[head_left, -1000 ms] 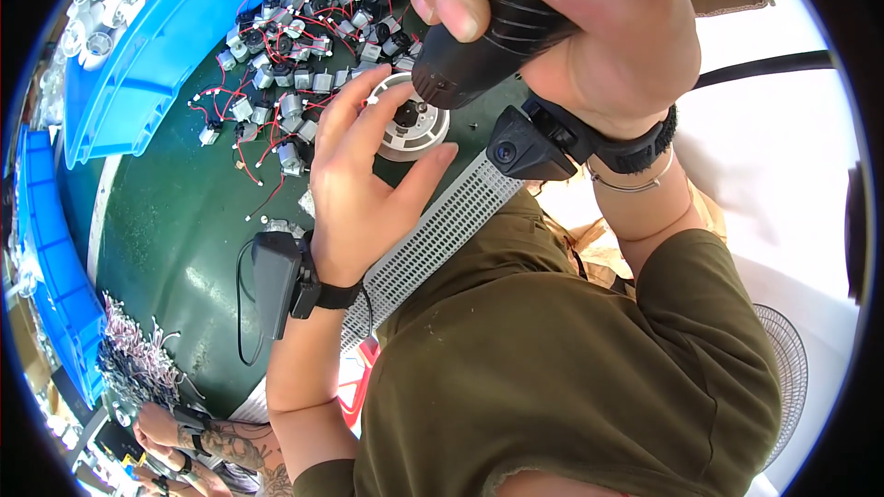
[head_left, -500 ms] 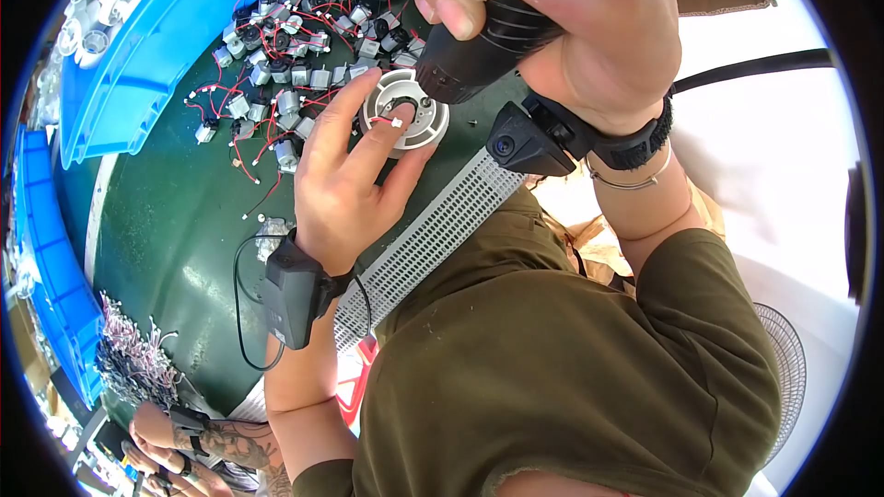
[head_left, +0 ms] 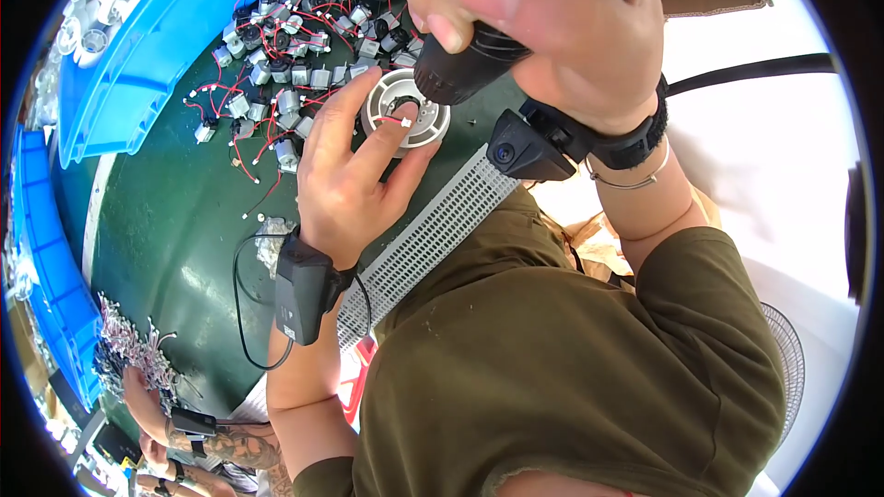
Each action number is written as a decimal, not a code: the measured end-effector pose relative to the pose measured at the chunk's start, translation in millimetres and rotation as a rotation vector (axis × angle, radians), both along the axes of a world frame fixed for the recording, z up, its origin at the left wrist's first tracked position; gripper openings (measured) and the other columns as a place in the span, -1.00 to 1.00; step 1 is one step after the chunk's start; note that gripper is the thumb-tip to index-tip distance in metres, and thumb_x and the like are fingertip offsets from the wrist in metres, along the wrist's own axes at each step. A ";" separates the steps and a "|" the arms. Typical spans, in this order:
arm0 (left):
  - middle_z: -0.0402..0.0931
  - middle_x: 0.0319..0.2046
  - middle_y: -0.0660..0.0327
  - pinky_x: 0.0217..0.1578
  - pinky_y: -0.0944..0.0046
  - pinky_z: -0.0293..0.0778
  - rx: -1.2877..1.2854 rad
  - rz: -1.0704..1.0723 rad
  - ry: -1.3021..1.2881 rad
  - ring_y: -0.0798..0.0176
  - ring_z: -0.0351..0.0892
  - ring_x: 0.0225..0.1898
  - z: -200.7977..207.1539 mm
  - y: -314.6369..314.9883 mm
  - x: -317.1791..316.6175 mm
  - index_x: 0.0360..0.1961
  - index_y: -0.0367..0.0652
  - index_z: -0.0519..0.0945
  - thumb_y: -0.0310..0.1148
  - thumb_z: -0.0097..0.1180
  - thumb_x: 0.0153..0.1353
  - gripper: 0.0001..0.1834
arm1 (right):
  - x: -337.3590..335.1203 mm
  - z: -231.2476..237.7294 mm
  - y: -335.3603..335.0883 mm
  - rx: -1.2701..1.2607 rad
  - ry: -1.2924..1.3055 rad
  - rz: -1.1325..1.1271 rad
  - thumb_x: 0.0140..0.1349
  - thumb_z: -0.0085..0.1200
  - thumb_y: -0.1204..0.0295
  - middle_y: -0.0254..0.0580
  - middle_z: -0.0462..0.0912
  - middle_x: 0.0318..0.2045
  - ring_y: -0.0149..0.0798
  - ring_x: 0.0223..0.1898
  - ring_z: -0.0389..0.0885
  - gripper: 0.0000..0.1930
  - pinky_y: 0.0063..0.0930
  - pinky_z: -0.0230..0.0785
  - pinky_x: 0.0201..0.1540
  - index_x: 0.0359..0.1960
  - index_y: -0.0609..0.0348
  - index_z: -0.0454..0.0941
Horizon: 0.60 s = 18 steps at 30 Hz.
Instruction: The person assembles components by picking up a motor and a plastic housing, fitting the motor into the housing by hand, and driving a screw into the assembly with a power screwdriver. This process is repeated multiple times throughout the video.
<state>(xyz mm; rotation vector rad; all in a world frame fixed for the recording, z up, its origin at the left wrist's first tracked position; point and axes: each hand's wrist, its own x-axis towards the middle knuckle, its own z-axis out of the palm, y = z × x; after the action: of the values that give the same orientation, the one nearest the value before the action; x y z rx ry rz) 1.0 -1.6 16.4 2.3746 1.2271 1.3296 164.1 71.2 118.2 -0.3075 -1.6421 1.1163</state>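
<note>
My left hand is closed round a round white plastic housing, with a fingertip pressing inside its rim. A small white connector on a red wire shows beside that finger. My right hand grips a black power screwdriver, its nose pointing down at the housing's right part. The driver's tip and the exact spot it meets are hidden. Just right of the housing, a tiny dark screw lies on the green table.
Small motors with red wires are heaped beyond my left hand. Blue bins line the left, one with white parts behind it. A perforated grey strip runs along the table's near edge. A co-worker's hand reaches into bundled wires.
My right hand and the screwdriver have shifted slightly left and tilted a little. My left hand and the housing have barely moved. The co-worker's hand has moved up to the wire bundle.
</note>
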 end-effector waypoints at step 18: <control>0.47 -0.11 0.00 -0.28 0.19 0.48 -0.075 -0.025 -0.094 0.02 0.54 -0.23 -5.3 1.5 -1.4 -0.38 -0.22 0.59 -0.44 0.39 -0.25 -0.67 | -6.5 7.7 4.7 -0.238 -0.065 0.071 -0.09 0.17 0.70 -0.22 0.56 -0.42 -0.49 -0.41 0.51 -0.54 -0.63 0.35 -0.34 -0.06 0.37 0.40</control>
<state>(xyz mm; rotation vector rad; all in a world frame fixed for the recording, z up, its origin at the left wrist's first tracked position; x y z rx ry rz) -0.4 -0.1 11.1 2.2426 1.1962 1.3458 157.6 76.0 125.9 -0.4453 -1.5891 1.3717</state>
